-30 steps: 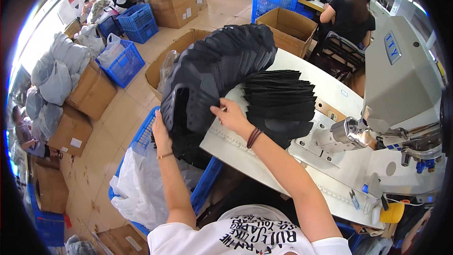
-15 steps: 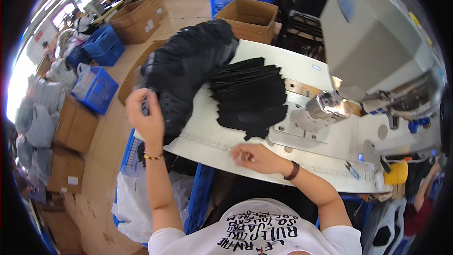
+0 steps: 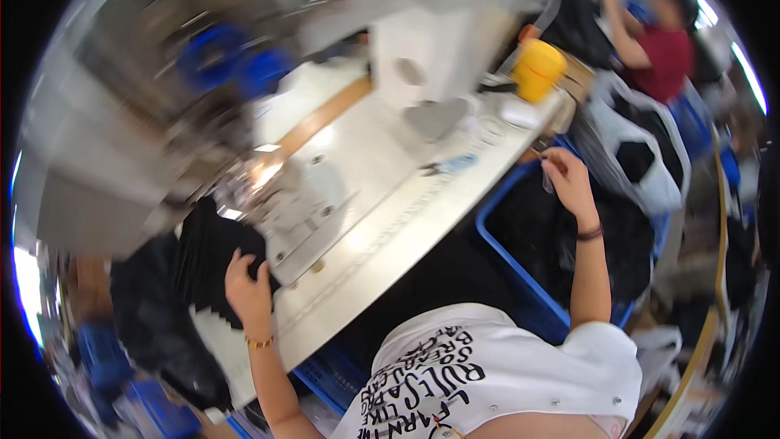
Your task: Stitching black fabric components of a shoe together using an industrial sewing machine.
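Observation:
My left hand (image 3: 248,297) rests at the near edge of a stack of black fabric pieces (image 3: 223,248), thumb and fingers apart. The stack lies on the white table (image 3: 357,264) beside the shiny metal working end of a sewing machine (image 3: 264,175). A heap of black, puffy-looking pieces (image 3: 150,309) lies left of it. My right hand (image 3: 571,187) is raised at the table's right end, above a blue crate (image 3: 520,272) holding black material. Its fingertips are pinched together; what they hold, if anything, is too small to tell.
Small blue-handled snippers (image 3: 455,164) lie on the table near a printed ruler strip. A yellow container (image 3: 539,69) stands at the far right corner. Beyond the crate is a grey-white plastic bag (image 3: 630,142) with black pieces. A person in a red top (image 3: 662,61) is behind it.
The view has swung right and is blurred. My left hand has gone from the puffy heap to the fabric stack. My right hand has left the table's front edge for above the right crate.

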The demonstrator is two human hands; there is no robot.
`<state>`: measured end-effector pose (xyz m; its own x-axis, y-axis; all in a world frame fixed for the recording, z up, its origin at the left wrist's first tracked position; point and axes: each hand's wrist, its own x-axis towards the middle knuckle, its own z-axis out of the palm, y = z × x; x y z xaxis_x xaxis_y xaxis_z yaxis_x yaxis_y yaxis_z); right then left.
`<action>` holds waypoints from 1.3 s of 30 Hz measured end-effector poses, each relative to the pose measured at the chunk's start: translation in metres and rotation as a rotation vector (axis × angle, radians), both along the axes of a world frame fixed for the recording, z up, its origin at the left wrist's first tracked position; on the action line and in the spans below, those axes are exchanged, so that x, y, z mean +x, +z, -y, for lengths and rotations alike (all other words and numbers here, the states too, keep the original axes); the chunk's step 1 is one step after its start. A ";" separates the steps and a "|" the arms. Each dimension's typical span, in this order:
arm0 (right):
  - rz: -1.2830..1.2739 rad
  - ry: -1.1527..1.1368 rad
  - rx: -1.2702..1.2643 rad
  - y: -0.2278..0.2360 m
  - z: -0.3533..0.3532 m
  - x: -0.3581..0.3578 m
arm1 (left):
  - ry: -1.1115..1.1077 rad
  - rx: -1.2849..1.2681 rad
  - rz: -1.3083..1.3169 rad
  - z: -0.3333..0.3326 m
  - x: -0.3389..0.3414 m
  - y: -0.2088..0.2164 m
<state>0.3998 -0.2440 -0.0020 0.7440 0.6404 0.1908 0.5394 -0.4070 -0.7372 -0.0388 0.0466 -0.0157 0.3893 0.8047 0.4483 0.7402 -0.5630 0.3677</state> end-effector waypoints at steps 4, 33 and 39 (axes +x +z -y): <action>0.147 -0.140 -0.530 -0.047 0.070 0.029 | -0.059 0.117 0.018 0.001 0.007 0.001; -0.115 0.110 -0.435 -0.044 0.074 0.046 | -0.123 -0.105 0.377 0.008 -0.012 0.037; 0.298 -0.017 -0.370 0.040 0.053 0.010 | -0.115 -0.106 0.372 0.010 -0.016 0.035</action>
